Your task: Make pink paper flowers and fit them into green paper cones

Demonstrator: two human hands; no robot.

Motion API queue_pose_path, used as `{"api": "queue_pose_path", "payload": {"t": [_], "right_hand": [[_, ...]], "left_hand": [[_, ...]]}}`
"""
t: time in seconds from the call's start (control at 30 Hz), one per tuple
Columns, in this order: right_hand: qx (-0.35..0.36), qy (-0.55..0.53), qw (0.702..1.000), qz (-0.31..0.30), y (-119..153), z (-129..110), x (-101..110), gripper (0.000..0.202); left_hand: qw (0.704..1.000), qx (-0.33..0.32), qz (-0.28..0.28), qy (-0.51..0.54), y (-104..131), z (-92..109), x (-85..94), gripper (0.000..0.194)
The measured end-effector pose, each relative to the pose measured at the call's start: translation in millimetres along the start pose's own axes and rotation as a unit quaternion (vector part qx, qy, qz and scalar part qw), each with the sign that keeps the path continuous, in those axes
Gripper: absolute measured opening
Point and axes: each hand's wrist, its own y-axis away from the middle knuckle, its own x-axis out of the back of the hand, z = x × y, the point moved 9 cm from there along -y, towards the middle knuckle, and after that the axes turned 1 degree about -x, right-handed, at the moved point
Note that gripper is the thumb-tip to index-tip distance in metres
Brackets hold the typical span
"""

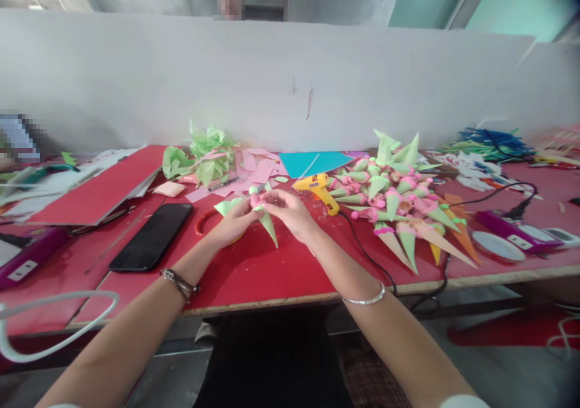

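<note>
In front of me, over the red tabletop (290, 275), both my hands are closed around one small paper cone craft (270, 231). Its light green point hangs downward, and a pink part with a pale green ball on top shows between my fingers. My left hand (233, 223) grips it from the left, partly covering another light green paper piece (224, 207) and a red ring (203, 222). From the right, my right hand (292, 211) pinches the pink part with thumb and fingers. Just beyond that hand lies a yellow hot glue gun (319, 191), its black cord trailing to the table's front edge.
A pile of pink, green and orange paper cones (392, 199) lies at right, beside a white lid (498, 246) and purple power strip (521, 231). To the left are a black phone (151, 239) and red card sheet (104, 187). Green tissue (206, 154) lies behind.
</note>
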Motion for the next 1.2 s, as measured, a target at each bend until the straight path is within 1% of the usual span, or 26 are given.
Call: {"api": "queue_pose_path", "payload": {"t": [0.07, 0.2, 0.33, 0.5, 0.63, 0.73, 0.83, 0.93, 1.03, 1.2], "right_hand": [[-0.015, -0.032, 0.999, -0.015, -1.1, 4.9, -2.1, 0.016], [-0.037, -0.083, 0.995, -0.03, -2.8, 12.6, -4.4, 0.018], [-0.025, -0.043, 0.999, -0.013, -1.6, 10.6, -1.1, 0.018], [-0.018, -0.009, 1.0, -0.012, -0.2, 7.1, -2.7, 0.018], [0.011, 0.02, 1.0, -0.009, -0.2, 0.4, -5.0, 0.016], [0.024, 0.036, 0.999, -0.001, 0.1, -3.9, -4.2, 0.014], [0.012, 0.036, 0.999, 0.013, -0.3, -3.4, -0.2, 0.013], [-0.003, 0.034, 0.999, 0.018, -1.2, -0.8, 2.5, 0.012], [0.002, 0.032, 0.999, 0.018, -1.1, -1.0, 3.4, 0.012], [0.005, 0.039, 0.999, 0.017, 0.7, -0.7, 3.2, 0.012]], "left_hand": [[0.999, -0.002, 0.003, -0.032, -0.3, 0.1, 1.8, 0.026], [0.999, -0.004, 0.011, -0.051, 0.2, 3.1, 2.5, 0.026], [0.998, 0.001, 0.003, -0.06, 1.0, 4.6, -0.3, 0.025], [0.998, -0.006, -0.012, -0.055, 1.3, 5.2, -2.0, 0.029], [0.998, -0.007, -0.019, -0.066, 1.5, 5.1, -1.9, 0.03], [0.998, -0.006, -0.011, -0.062, 1.7, 7.0, -1.4, 0.03], [0.999, -0.006, -0.001, -0.047, 1.7, 9.3, -1.4, 0.028], [1.0, 0.0, -0.005, -0.028, 1.8, 8.9, -3.4, 0.031], [1.0, -0.001, -0.009, -0.014, 2.1, 9.0, -4.5, 0.032], [1.0, -0.01, -0.006, -0.029, 2.7, 12.3, -4.0, 0.03]]}}
